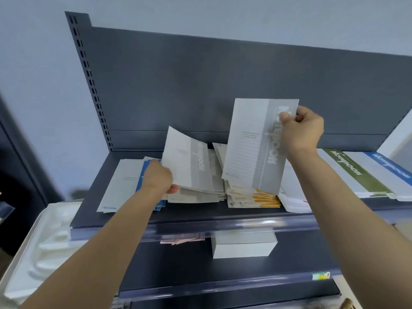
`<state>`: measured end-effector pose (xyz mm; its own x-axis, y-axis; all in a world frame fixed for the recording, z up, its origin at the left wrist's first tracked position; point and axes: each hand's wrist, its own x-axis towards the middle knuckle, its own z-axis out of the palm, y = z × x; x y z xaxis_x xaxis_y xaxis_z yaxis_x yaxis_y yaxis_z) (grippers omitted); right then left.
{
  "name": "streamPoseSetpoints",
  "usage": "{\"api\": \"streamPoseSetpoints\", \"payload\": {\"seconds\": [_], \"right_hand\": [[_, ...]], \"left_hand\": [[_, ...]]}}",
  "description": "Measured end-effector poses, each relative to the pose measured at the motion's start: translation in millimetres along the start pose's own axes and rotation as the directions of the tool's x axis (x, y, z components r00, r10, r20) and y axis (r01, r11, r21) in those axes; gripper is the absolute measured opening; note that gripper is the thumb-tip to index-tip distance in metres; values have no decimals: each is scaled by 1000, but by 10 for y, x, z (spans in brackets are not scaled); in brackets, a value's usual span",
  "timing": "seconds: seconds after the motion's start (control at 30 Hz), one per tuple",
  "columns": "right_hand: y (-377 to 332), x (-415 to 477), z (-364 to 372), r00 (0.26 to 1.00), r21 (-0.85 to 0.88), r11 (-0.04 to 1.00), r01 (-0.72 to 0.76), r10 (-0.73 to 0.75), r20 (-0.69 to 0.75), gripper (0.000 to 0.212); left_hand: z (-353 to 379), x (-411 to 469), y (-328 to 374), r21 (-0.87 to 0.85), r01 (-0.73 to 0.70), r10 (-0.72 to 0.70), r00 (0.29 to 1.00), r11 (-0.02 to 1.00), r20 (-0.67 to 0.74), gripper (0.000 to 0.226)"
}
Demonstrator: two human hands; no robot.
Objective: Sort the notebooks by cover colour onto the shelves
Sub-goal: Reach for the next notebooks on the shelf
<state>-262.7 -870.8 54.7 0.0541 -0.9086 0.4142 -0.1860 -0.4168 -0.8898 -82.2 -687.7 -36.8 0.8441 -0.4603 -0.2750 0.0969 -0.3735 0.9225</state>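
fingers [286, 118] of the right hand [301, 130] pinch the upright grey notebook [252, 143] above the orange stack [256, 200] on the top shelf [200, 213]; the left hand [157, 177] grips the curling grey notebook [189, 161] over that shelf's grey stack [196, 196].

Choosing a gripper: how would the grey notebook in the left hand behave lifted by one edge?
Probably floppy: the grey notebook bows above the left hand. Likely light: the right hand pinches a second notebook upright by one edge.

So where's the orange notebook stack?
Head view, mid top shelf: the orange stack sits right of the grey stack, under the raised notebook in the right hand.
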Motion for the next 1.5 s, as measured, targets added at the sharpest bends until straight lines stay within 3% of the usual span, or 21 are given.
{"api": "streamPoseSetpoints", "payload": {"seconds": [0.17, 0.23, 0.27, 0.33, 0.4, 0.43, 0.5, 0.53, 0.57, 0.63, 0.7, 0.87, 1.07, 1.27, 1.4, 1.5], "right_hand": [[125, 49, 254, 992, 21, 996, -89, 86, 94, 12], [151, 84, 352, 981, 29, 991, -128, 122, 148, 13], [161, 107, 399, 975, 38, 988, -148, 139, 175, 16], [190, 164, 499, 961, 46, 983, -177, 163, 225, 22], [212, 216, 607, 946, 55, 978, -201, 179, 269, 23], [223, 234, 660, 939, 63, 975, -214, 187, 289, 23], [240, 275, 764, 921, 75, 967, -244, 207, 329, 24], [238, 288, 809, 911, 76, 963, -259, 218, 349, 23], [237, 307, 852, 901, 76, 958, -276, 231, 367, 22], [225, 348, 912, 881, 79, 948, -310, 255, 398, 21], [213, 391, 946, 865, 80, 939, -334, 272, 422, 20], [227, 444, 1005, 843, 43, 941, -337, 281, 459, 17], [451, 482, 1095, 900, -211, 974, -84, 165, 403, 20], [447, 677, 1088, 952, -230, 973, -35, 102, 290, 32], [371, 698, 1125, 959, -199, 980, -23, 78, 272, 18], [386, 603, 1197, 941, -180, 982, -49, 106, 320, 20]], "left_hand": [[136, 255, -57, 90, 86, -92, 994, 992, 64, 24], [144, 310, -79, 267, 69, -94, 992, 961, 81, 19], [136, 333, -88, 434, 2, -48, 994, 901, 95, 19], [128, 366, -84, 731, -126, 77, 992, 671, 100, 28], [143, 362, -14, 824, -189, 246, 967, 535, 63, 39], [173, 345, 48, 804, -247, 315, 946, 542, 78, 39], [259, 325, 176, 518, -340, 310, 939, 785, 146, 38], [309, 294, 225, 302, -277, 220, 953, 912, 210, 38], [345, 259, 264, 131, -182, 140, 950, 975, 278, 39], [411, 260, 269, 67, -103, 73, 933, 992, 353, 44], [431, 293, 238, 103, -95, 59, 948, 990, 314, 48], [418, 329, 214, -85, 26, 3, 948, 996, 319, 21], [253, 367, 168, -135, 14, 3, 993, 991, 122, 21], [40, 553, -83, 174, 34, 0, 982, 984, -191, 18], [63, 566, -148, 208, 61, -18, 979, 976, -201, 26], [102, 535, -142, 235, 50, -12, 987, 971, -160, 23]]}}
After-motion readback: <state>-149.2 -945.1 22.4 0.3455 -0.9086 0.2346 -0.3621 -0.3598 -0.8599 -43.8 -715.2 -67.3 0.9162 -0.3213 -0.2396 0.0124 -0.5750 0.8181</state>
